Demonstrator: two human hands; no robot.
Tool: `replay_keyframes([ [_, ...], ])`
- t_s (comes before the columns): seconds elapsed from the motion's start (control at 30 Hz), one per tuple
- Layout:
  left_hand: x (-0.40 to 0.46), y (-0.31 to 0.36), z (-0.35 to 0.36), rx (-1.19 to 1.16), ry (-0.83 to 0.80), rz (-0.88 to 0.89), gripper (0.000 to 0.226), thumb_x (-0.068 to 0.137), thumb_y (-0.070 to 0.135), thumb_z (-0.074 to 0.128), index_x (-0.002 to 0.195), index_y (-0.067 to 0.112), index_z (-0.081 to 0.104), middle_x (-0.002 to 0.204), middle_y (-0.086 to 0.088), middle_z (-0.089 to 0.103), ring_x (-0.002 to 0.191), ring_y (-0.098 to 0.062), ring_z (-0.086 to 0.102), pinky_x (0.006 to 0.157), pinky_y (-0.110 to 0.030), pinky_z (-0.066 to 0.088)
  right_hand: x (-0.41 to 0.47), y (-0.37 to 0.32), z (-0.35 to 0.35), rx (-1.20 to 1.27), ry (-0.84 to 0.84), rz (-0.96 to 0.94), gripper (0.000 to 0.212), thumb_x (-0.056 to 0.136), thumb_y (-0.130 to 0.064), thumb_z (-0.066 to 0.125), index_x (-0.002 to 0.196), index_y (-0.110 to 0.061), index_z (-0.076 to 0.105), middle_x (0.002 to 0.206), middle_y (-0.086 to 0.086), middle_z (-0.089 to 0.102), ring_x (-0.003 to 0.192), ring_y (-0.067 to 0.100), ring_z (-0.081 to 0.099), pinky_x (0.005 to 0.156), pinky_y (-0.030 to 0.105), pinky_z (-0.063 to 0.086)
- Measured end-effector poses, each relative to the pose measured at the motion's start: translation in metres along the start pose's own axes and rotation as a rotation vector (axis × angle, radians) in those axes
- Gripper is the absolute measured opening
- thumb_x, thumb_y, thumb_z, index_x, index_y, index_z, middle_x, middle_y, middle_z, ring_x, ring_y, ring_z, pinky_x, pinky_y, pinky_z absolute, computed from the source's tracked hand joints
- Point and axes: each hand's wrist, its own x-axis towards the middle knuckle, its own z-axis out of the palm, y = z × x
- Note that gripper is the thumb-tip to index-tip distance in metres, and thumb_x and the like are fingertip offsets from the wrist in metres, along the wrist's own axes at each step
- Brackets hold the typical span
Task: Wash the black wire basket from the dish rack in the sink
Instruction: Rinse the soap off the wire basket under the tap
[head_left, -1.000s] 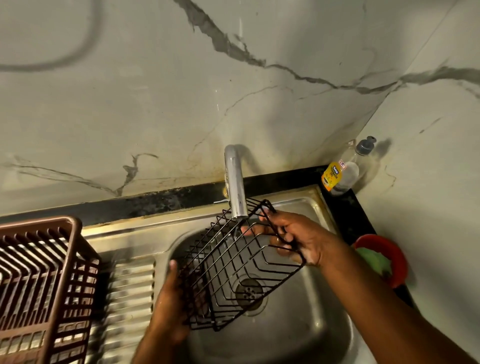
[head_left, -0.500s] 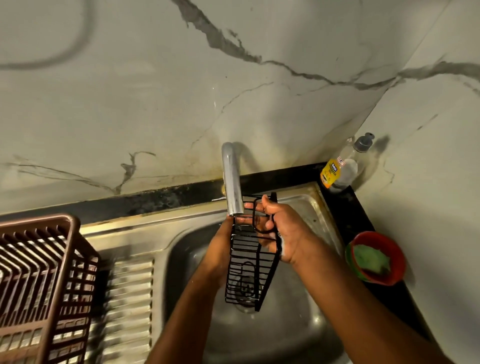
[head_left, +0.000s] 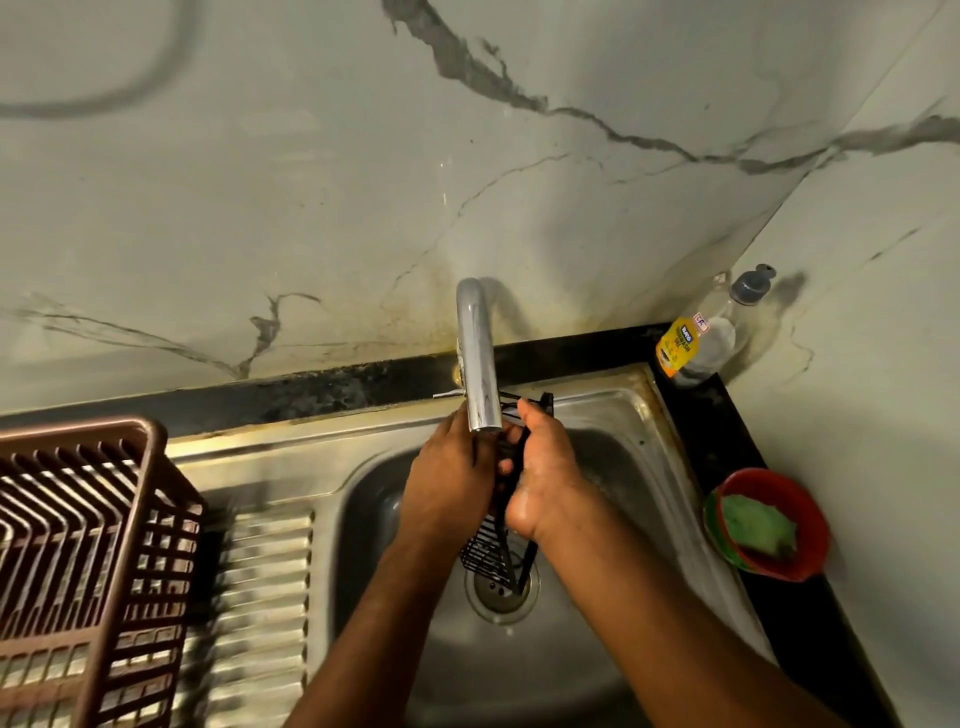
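Note:
The black wire basket (head_left: 491, 556) stands on edge over the steel sink (head_left: 613, 431), seen almost edge-on, its lower end above the drain (head_left: 501, 595). My right hand (head_left: 545, 478) grips its right side, fingers curled round the wires near the top. My left hand (head_left: 449, 478) lies against the basket's left side, and its fingertips are hidden behind the chrome tap (head_left: 478, 358). The tap's spout ends just above both hands. I cannot make out any water stream.
A brown plastic dish rack (head_left: 88, 561) sits on the ribbed drainboard (head_left: 265, 597) at the left. A dish soap bottle (head_left: 696, 338) stands in the back right corner. A red bowl (head_left: 800, 519) holding a green sponge (head_left: 758, 530) sits on the black counter at the right.
The basket has turned from lying open and tilted to standing edge-on. Both hands moved together toward the tap, the left one rising from the basket's lower end to its upper left side.

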Motion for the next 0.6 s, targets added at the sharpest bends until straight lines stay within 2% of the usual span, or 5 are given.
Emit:
replay_keyframes([
  [0.1, 0.002, -0.003, -0.001, 0.026, -0.029, 0.078, 0.041, 0.106, 0.035, 0.039, 0.113, 0.009, 0.071, 0.117, -0.012, 0.068, 0.110, -0.026, 0.057, 0.087, -0.038, 0.044, 0.002, 0.002, 0.009, 0.075, 0.054, -0.039, 0.053, 0.098, -0.057, 0.048, 0.110, -0.012, 0.071, 0.063, -0.002, 0.058, 0.035, 0.008, 0.045, 0.039, 0.018, 0.040],
  [0.27, -0.005, -0.005, -0.010, -0.024, -0.060, 0.152, 0.045, 0.109, 0.039, 0.040, 0.123, 0.006, 0.067, 0.125, -0.015, 0.063, 0.118, -0.027, 0.053, 0.097, -0.039, 0.043, -0.002, 0.001, 0.023, 0.142, 0.058, -0.084, 0.060, 0.096, -0.056, 0.052, 0.112, -0.001, 0.072, 0.111, 0.019, 0.073, 0.092, 0.029, 0.069, 0.101, 0.041, 0.052],
  [0.37, -0.004, -0.009, -0.015, -0.075, -0.110, 0.155, 0.045, 0.105, 0.042, 0.046, 0.130, 0.011, 0.065, 0.132, -0.014, 0.061, 0.122, -0.027, 0.052, 0.103, -0.044, 0.045, -0.007, 0.004, 0.028, 0.141, 0.083, -0.108, 0.051, 0.095, -0.052, 0.056, 0.100, -0.003, 0.070, 0.094, 0.016, 0.072, 0.089, 0.029, 0.069, 0.095, 0.042, 0.053],
  [0.47, 0.004, -0.013, -0.024, -0.137, -0.167, 0.131, 0.052, 0.093, 0.049, 0.052, 0.136, 0.022, 0.061, 0.134, -0.007, 0.062, 0.119, -0.022, 0.059, 0.100, -0.043, 0.050, -0.007, 0.008, 0.036, 0.163, 0.067, -0.101, 0.053, 0.095, -0.051, 0.055, 0.116, -0.004, 0.066, 0.109, 0.019, 0.070, 0.100, 0.031, 0.068, 0.098, 0.043, 0.053],
  [0.6, 0.016, -0.014, -0.047, -0.202, -0.451, 0.081, 0.042, 0.096, 0.036, 0.068, 0.136, 0.032, 0.055, 0.106, 0.015, 0.071, 0.098, 0.000, 0.068, 0.090, -0.029, 0.053, -0.006, 0.011, 0.034, 0.069, 0.068, -0.084, 0.046, 0.095, -0.050, 0.056, 0.102, -0.006, 0.069, 0.086, 0.015, 0.070, 0.086, 0.028, 0.068, 0.093, 0.042, 0.055],
])
